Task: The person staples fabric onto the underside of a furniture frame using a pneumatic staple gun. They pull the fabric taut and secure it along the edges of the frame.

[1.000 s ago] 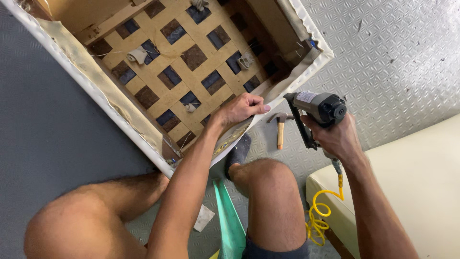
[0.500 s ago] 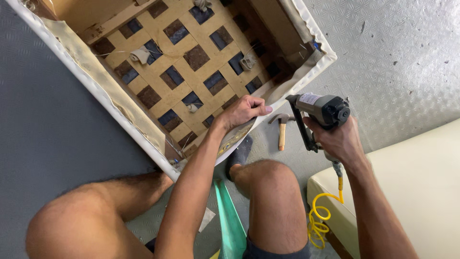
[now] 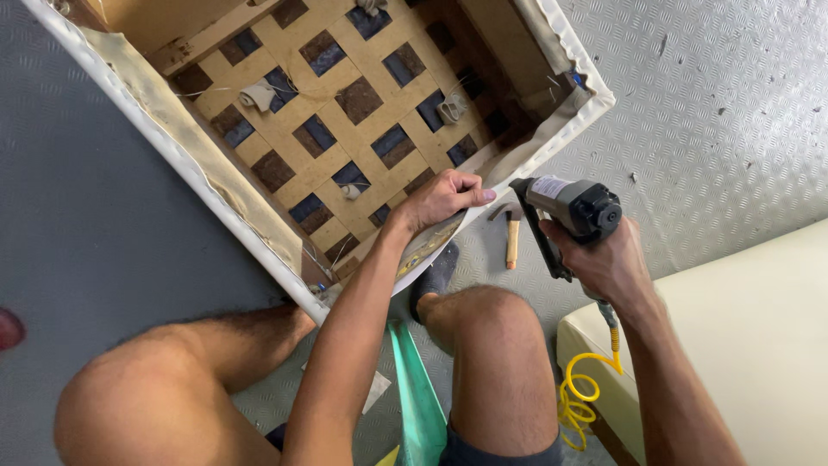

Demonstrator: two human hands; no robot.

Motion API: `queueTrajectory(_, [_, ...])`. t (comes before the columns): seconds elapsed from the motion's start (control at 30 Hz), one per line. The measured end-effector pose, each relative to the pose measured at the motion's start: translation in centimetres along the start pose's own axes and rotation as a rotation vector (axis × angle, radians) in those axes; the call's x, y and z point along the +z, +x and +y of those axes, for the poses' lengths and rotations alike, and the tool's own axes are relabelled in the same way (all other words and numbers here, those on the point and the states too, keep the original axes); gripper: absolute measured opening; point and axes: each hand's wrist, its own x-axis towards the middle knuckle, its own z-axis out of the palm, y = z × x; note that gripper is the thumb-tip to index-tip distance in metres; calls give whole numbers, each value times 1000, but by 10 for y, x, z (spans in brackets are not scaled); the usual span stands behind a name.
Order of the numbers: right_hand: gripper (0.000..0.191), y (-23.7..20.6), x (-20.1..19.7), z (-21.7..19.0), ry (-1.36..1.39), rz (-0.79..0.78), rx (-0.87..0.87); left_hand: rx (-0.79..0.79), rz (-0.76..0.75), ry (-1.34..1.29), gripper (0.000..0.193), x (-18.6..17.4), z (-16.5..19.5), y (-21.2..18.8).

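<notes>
The right hand (image 3: 608, 259) clenches a grey pneumatic stapler (image 3: 569, 207), its nose hidden; the left hand (image 3: 440, 200) pinches cream fabric (image 3: 526, 155) at the upturned seat frame's (image 3: 345, 112) near edge.

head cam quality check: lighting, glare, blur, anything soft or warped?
Head view: even, soft light and faint shadows; no glare on the grey patterned floor. Left hand on the frame's fabric edge and right hand gripping the staple gun are sharp, no motion blur. Frame interior corner goes dark. Slight wide-angle stretch at the edges; knees close to the lens stay fairly crisp.
</notes>
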Motion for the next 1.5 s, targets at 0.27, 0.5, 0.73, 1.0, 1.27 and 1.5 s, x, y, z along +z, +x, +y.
queueTrajectory(0.27, [30,-7,1,5,32,-5,125,16,133,177,41,8,24,-12])
queueTrajectory(0.5, [32,-51,9,28,214,97,232,375,629,1329,15,86,31,-62])
queueTrajectory(0.73, [35,-77,18,49,206,73,391,352,525,1367,25,91,17,-65])
queueTrajectory(1.0, [36,-84,22,54,289,100,367,295,769,914,23,80,41,-42])
queueTrajectory(1.27, [34,-88,24,54,320,66,382,203,850,872,13,85,40,-34])
queueTrajectory(1.5, [33,-92,23,52,349,83,374,230,801,958,19,95,43,-38])
